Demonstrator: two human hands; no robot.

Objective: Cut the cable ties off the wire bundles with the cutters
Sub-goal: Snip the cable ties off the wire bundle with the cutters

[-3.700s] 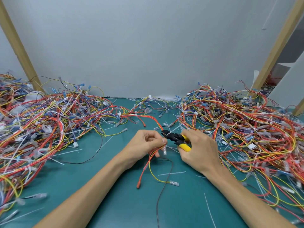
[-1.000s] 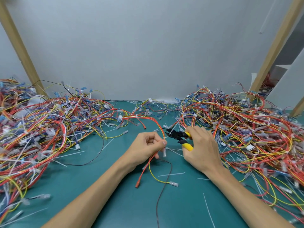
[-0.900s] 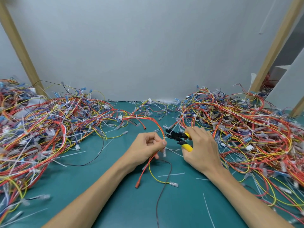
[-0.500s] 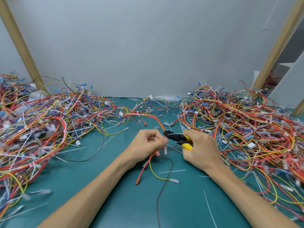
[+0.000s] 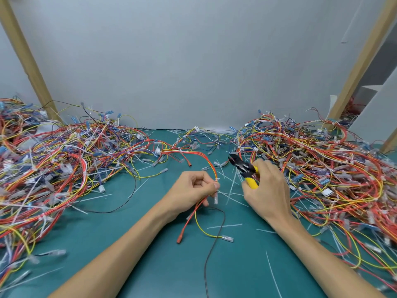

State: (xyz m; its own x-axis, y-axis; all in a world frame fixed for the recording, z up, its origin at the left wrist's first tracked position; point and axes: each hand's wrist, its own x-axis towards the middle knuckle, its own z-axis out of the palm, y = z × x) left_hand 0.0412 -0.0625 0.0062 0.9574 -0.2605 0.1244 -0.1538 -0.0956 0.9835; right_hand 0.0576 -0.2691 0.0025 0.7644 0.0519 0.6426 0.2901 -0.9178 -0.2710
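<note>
Mid-frame, the left hand (image 5: 193,190) pinches the wires (image 5: 211,166) just under the tie (image 5: 216,180). The right hand (image 5: 266,190) grips the cutters (image 5: 241,167) nearby; bring the tips in and snip only the tie, not wires

Between the left fingers (image 5: 216,186) and the right fingers (image 5: 262,166) runs a narrow lane of worktop (image 5: 107,222), strewn only with flat cut ties (image 5: 231,191); the cutters (image 5: 243,169) jut over its far end and the red-yellow lead (image 5: 211,166) arches up beside the left fingers. Left of those a bare green strip reaches the left wire pile (image 5: 53,168), a tangled bank. The right wire pile (image 5: 333,168) begins just beside the right fingers. Nearer than the fingers the worktop lies open, crossed by a black wire (image 5: 214,241), the lead's loose ends and stray ties
</note>
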